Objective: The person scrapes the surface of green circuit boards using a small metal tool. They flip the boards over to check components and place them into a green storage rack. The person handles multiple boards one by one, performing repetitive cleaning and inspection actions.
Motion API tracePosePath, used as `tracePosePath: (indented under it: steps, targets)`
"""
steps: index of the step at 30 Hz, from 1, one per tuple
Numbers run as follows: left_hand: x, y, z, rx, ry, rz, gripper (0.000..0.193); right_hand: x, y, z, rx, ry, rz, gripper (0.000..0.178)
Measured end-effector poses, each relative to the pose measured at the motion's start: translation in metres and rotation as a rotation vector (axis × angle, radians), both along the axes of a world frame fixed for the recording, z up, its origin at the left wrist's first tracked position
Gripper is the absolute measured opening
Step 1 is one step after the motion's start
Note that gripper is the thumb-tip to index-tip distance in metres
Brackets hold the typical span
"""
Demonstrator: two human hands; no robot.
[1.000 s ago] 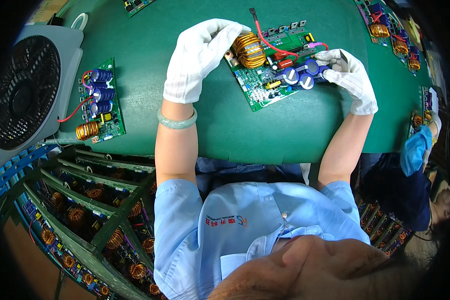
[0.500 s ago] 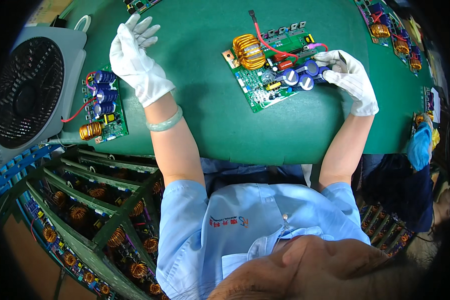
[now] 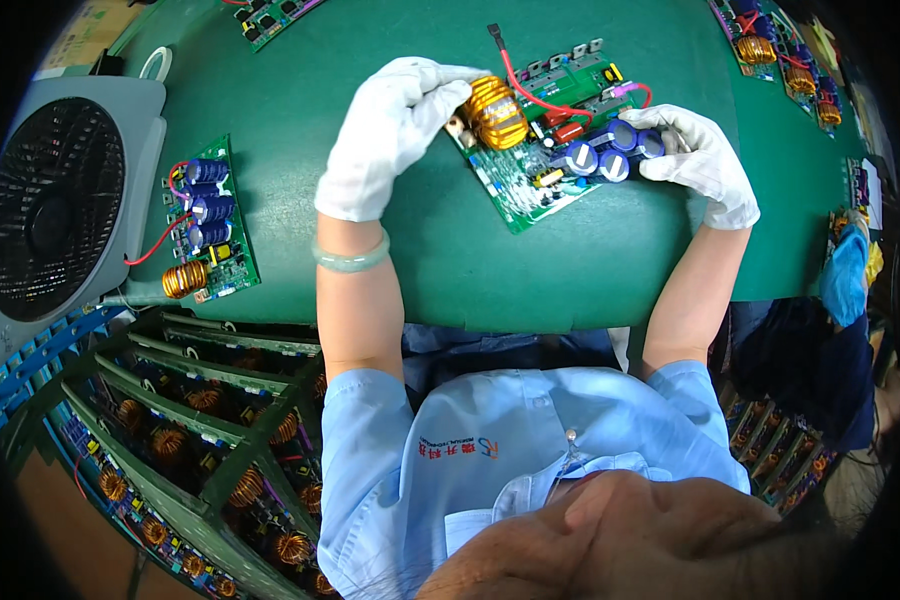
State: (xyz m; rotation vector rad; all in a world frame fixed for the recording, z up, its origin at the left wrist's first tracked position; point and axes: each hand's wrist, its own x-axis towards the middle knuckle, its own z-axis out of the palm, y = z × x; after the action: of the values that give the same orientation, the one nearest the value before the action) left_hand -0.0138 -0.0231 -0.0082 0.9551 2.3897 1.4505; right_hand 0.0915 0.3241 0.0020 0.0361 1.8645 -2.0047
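Note:
A green circuit board (image 3: 507, 182) lies at an angle on the table before me. It bears a copper-wound coil (image 3: 497, 112), blue capacitors (image 3: 582, 157) and a red wire (image 3: 513, 75) whose dark end points away from me. My left hand (image 3: 400, 125), in a white glove, has its fingers bent against the coil at the board's left corner. On the right side my gloved right hand (image 3: 705, 165) grips the board at the capacitors, thumb in front and fingers behind. The fingertips of that hand are partly hidden.
A similar board (image 3: 212, 215) lies on the green table (image 3: 410, 285) at left, beside a grey fan (image 3: 55, 190). More boards (image 3: 798, 75) sit at the far right, another (image 3: 270, 18) at the far edge. Below left stands a green rack (image 3: 210, 480) holding several boards.
My left hand has moved right, from near the left board to the coil, and its spread fingers have closed in. My right hand stays at the capacitors.

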Motion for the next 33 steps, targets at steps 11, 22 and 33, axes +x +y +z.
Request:
tracePosePath:
  steps: [11, 22, 33]
  targets:
    - [0.009, -0.008, -0.007, 0.122, -0.481, -0.534, 0.027, -0.002, -0.005, -0.002, 0.068, 0.129, -0.068, 0.057]
    - [0.007, -0.009, -0.004, 0.152, -0.526, -0.587, 0.029, -0.002, -0.008, 0.001, 0.075, 0.115, -0.093, 0.057]
    - [0.013, -0.006, -0.006, 0.199, -0.591, -0.582, 0.042, -0.005, -0.001, 0.001, 0.066, 0.175, 0.033, 0.054]
